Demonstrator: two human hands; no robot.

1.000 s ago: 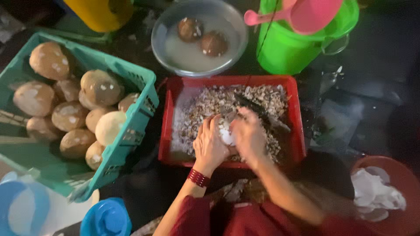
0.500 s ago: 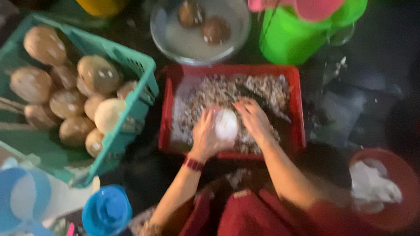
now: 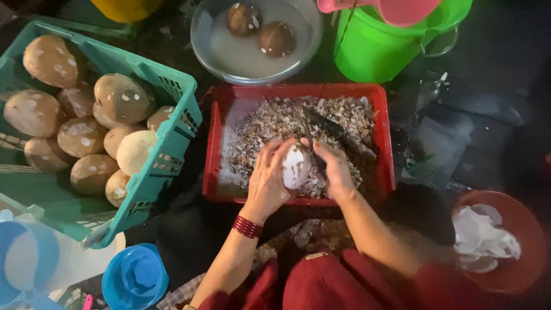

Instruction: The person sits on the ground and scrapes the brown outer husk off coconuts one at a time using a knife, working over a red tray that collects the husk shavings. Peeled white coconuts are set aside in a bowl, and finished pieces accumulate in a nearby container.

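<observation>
At the left of the frame a green crate (image 3: pixel 172 143) holds brown coconuts (image 3: pixel 120 99). At centre, a red tray (image 3: pixel 384 138) is full of shell scraps (image 3: pixel 270 123). Over it, the left hand (image 3: pixel 267 181) cups a peeled white coconut (image 3: pixel 295 166); the right hand (image 3: pixel 336 172) grips a dark knife (image 3: pixel 333 129) against it. At top, a metal bowl (image 3: pixel 206 49) holds 2 coconuts in water.

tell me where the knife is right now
In the head view, the knife lies on the shell scraps in the red tray, just beyond the right hand.
</observation>
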